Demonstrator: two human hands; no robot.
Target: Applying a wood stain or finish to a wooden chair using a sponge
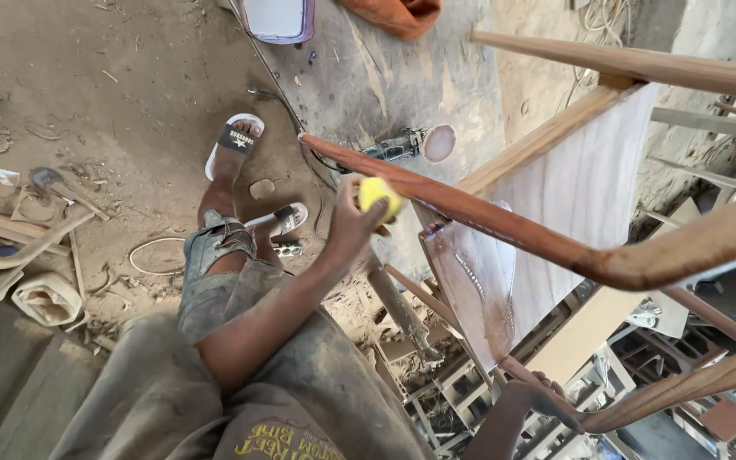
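While I watch from the head view, these are my lines:

Sponge: a small yellow sponge [378, 194], rounded and bright, pressed against the chair arm [470, 215].

Sponge and fingers: it sits at the tips of my left hand [358, 223]; the fingers are curled shut around it from below and behind, and its top and right side show beyond them.

Chair arm axis: the long axis runs from upper left down to lower right, from a pointed end near the sander [411, 146] to a curved bend at the right, where it turns up toward the picture's edge.

Chair arm look: reddish-brown wood, glossy and wet-looking along the stretch by the sponge.

Chair: a wooden chair [589, 170] tipped on its side, its pale panel facing me, with a darker wet patch at the lower left of that panel.

Right hand: my right hand [547, 399] is at the bottom, fingers wrapped over a lower rail [683, 383] of the chair, clamped on it.

Rail axis: it rises from the hand toward the right edge.

Floor: dusty ground [129, 102] with wood scraps at the left.

Feet: my sandalled feet [236, 145] rest on the ground left of the sponge.

Sander: it lies on the ground just above the chair arm's pointed end, disc facing right.
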